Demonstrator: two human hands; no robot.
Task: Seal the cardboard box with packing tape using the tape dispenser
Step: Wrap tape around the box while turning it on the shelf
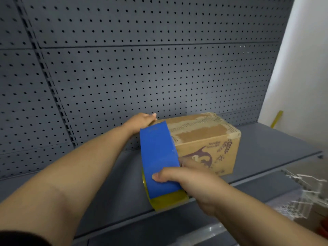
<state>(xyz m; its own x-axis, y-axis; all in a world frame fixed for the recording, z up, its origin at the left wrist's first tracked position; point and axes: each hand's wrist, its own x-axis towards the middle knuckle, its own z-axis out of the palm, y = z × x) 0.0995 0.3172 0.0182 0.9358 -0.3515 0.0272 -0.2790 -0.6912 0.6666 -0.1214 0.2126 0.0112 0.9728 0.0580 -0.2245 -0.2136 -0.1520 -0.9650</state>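
A brown cardboard box [209, 146] with purple print and torn tape marks on its closed top lies on a grey metal shelf [113, 189]. My left hand [142, 120] grips the box's far left top corner. My right hand [184, 176] holds a blue tape dispenser [158, 157], thumb on its blue cover and fingers wrapped round its far side. The dispenser stands against the box's left end, its top at the box's top edge. A roll of yellowish tape [170, 199] shows at the dispenser's lower end.
A grey pegboard wall [124, 68] rises right behind the shelf. A white wall [301, 77] stands at the right, with a yellow strip [276, 119] leaning in the corner. White wire racks [305, 194] lie below the shelf at the right.
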